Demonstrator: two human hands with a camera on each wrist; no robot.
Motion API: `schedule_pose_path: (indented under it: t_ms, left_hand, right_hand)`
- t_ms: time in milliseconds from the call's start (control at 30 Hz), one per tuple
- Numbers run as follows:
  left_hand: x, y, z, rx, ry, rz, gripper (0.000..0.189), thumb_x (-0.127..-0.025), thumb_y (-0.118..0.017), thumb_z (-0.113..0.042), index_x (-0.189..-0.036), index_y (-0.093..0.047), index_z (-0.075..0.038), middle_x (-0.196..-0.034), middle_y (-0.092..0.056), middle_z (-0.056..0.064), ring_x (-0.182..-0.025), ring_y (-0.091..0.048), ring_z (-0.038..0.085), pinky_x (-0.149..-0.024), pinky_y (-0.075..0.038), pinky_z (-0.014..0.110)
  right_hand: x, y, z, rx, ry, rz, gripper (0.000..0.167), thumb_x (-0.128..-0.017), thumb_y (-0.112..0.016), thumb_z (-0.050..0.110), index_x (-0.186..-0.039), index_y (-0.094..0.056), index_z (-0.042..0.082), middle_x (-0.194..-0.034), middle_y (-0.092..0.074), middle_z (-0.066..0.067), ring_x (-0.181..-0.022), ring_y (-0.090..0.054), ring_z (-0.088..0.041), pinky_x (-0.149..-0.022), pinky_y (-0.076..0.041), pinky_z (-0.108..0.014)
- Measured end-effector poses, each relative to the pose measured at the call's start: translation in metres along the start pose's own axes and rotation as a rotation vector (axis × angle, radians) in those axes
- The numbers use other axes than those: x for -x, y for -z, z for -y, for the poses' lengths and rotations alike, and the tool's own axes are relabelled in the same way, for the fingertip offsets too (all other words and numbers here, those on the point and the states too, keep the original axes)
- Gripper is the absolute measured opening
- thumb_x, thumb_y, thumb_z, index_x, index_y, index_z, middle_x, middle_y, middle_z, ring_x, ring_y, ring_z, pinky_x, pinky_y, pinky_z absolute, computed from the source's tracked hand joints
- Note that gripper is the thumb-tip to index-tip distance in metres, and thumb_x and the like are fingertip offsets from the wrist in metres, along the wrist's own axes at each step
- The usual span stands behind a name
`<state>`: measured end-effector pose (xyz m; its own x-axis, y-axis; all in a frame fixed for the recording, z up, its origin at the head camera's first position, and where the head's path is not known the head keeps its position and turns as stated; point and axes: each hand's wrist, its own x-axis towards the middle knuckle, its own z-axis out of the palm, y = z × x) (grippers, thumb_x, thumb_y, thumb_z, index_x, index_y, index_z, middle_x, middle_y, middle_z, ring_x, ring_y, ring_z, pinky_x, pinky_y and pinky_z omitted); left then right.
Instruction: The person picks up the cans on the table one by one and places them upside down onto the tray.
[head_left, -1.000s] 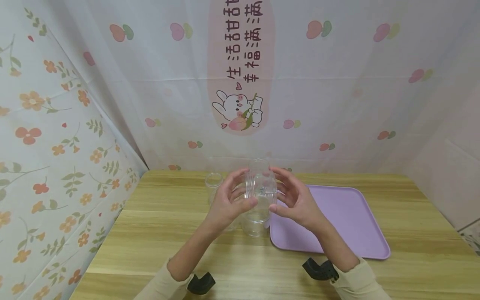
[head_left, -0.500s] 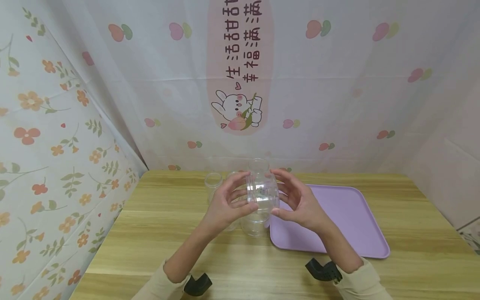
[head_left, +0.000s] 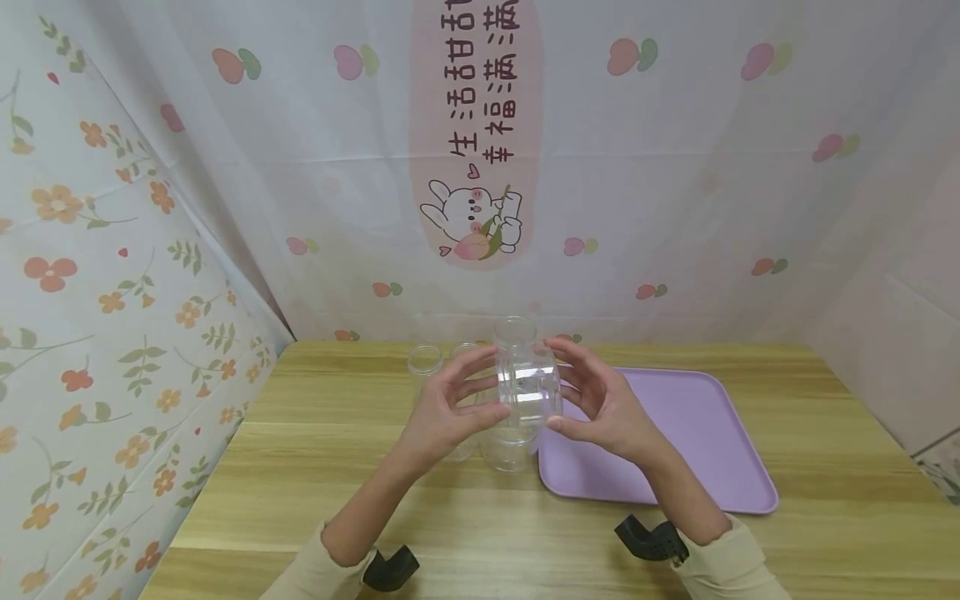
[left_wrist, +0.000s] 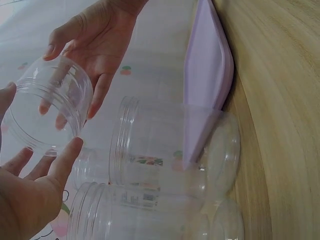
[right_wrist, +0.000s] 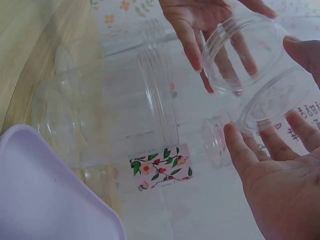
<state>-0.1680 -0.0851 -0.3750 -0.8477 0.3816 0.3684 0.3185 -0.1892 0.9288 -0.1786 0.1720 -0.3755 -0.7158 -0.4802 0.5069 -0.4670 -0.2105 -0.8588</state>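
Note:
Between both hands is a clear plastic jar (head_left: 529, 387), turned on its side above the table with its threaded mouth to the left. My left hand (head_left: 450, 410) holds it by the mouth end, thumb below and fingers spread along the rim. At the base end, my right hand (head_left: 600, 400) grips it between thumb and fingertips. In the left wrist view the held jar (left_wrist: 52, 102) shows nothing inside. Other clear jars stand upright beneath and behind the hands, among them a tall jar (left_wrist: 160, 150) with a threaded mouth. The hands partly hide these jars in the head view.
A light purple tray (head_left: 697, 442) lies on the wooden table (head_left: 322, 467) to the right, under the right forearm. A jar (head_left: 425, 362) stands at the back left. One jar bears a floral label (right_wrist: 162, 167). A printed curtain (head_left: 337, 208) hangs behind the table.
The held jar has turned slightly and shifted a little to the right between the hands. Both hands keep their hold, and the standing jars and tray have stayed in place.

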Motion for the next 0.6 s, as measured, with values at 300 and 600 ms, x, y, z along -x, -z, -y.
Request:
schedule_pose_path:
  t_ms: [300, 600]
  left_hand:
    - [-0.001, 0.000, -0.001, 0.002, -0.009, -0.002, 0.065, -0.088, -0.079, -0.001, -0.146, -0.051, -0.003, -0.147, -0.051, 0.012, -0.127, -0.056, 0.034, -0.093, -0.054, 0.045]
    - [0.002, 0.008, -0.004, 0.001, -0.034, -0.016, 0.055, -0.090, -0.075, 0.003, -0.141, -0.056, -0.002, -0.146, -0.052, 0.020, -0.127, -0.054, 0.042, -0.091, -0.055, 0.044]
  right_hand:
    - [0.002, 0.003, 0.001, -0.017, -0.007, 0.001, 0.089, -0.078, -0.078, -0.017, -0.153, -0.033, -0.004, -0.154, -0.033, -0.023, -0.138, -0.042, -0.036, -0.108, -0.042, -0.045]
    - [0.009, 0.013, 0.002, 0.014, -0.003, -0.032, 0.088, -0.077, -0.075, -0.023, -0.153, -0.034, -0.005, -0.157, -0.032, -0.022, -0.138, -0.041, -0.032, -0.107, -0.043, -0.037]
